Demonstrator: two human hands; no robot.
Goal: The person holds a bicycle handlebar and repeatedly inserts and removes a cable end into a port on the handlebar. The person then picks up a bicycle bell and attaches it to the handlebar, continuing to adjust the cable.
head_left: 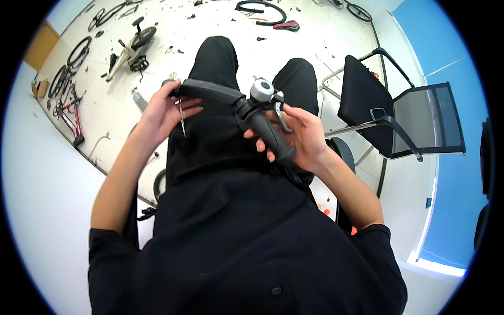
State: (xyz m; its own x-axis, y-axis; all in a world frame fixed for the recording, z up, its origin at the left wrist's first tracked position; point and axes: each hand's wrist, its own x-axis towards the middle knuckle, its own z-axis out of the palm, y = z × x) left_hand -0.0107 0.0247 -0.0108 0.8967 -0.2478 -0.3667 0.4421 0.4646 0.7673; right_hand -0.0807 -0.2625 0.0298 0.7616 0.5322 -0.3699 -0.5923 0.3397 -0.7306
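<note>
A black bicycle handlebar (210, 92) lies across above my thighs, its right part slanting down toward me. My left hand (161, 110) is closed at the bar's left end, thumb and index finger on it, the other fingers stretched. A thin metal rod (182, 119) hangs by that hand; its kind cannot be made out. My right hand (303, 134) has its fingers under the black rubber grip (272, 137) and its thumb side by the silver brake lever (283, 122). A silver-and-black bell (261, 90) is mounted on the bar just inside the grip.
A black mesh chair (367, 100) stands close on my right. Bicycle parts lie over the pale floor: a red frame (73, 123), a white frame section (123, 60), a loose tyre (270, 21) and a red-and-black saddle (286, 26). A cardboard box (42, 88) sits far left.
</note>
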